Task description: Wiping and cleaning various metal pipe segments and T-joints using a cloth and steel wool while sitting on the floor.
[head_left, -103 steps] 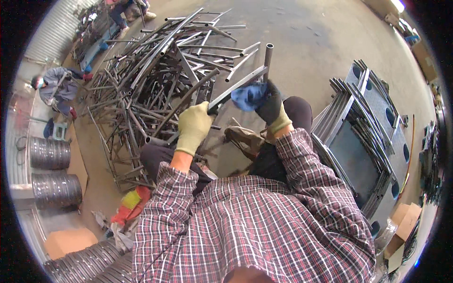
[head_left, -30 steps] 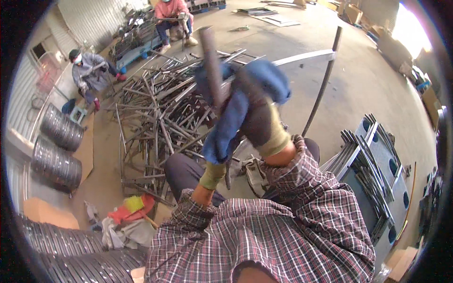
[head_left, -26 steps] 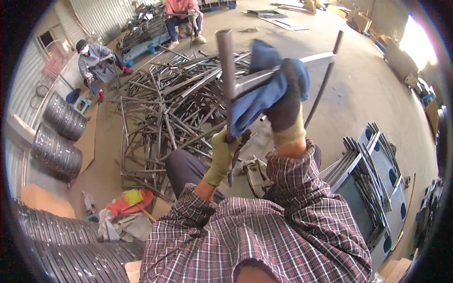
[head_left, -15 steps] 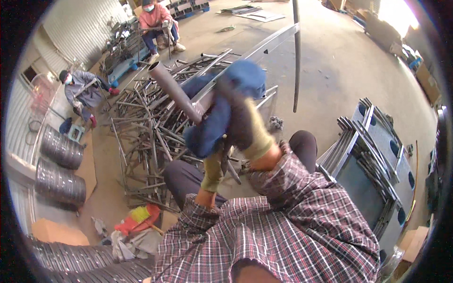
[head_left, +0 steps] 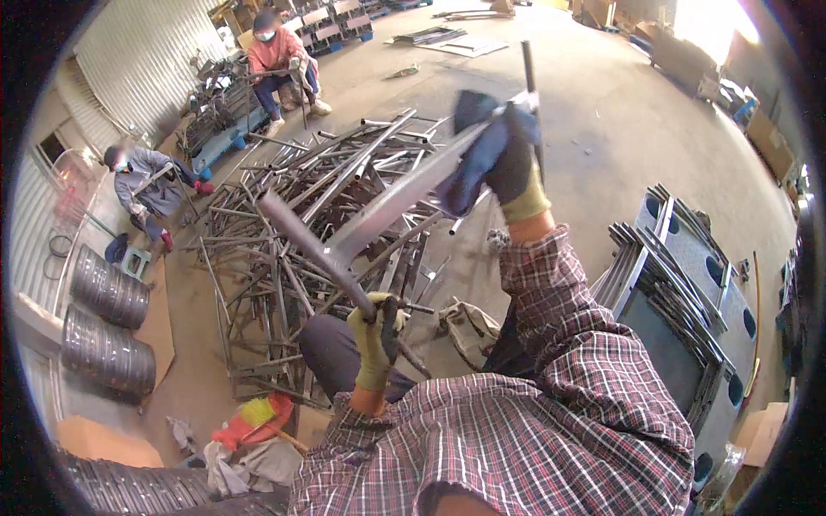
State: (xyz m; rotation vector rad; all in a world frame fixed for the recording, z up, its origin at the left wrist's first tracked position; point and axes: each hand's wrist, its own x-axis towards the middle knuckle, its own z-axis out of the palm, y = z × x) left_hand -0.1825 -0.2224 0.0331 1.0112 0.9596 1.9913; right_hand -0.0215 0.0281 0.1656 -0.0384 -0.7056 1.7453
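Observation:
A welded metal frame hangs in front of me: a flat crossbar [head_left: 391, 206] joins a near tube [head_left: 301, 230] to a far tube [head_left: 528, 64]. My left hand [head_left: 375, 334], in a yellow and dark glove, is closed around the near tube's lower part. A short dark rod [head_left: 419, 308] juts out beside its fingers; whether the hand grips it I cannot tell. Farther up, my gloved right hand [head_left: 516, 176] presses a blue cloth [head_left: 471, 168] around the crossbar close to the far tube. Part of the crossbar is hidden under the cloth.
Beyond my knees lies a tangled pile of metal tube frames [head_left: 258, 249]. Stacked frames [head_left: 662, 275] rest on a grey panel at right. Black coils [head_left: 107, 344] stand at left, near a red and yellow cloth [head_left: 254, 420]. Two people [head_left: 280, 64] sit behind the pile.
My hands have moved apart: the right slid the blue cloth along the crossbar toward the far tube, while the left dropped to the near tube's lower part. The frame shifted slightly down and left.

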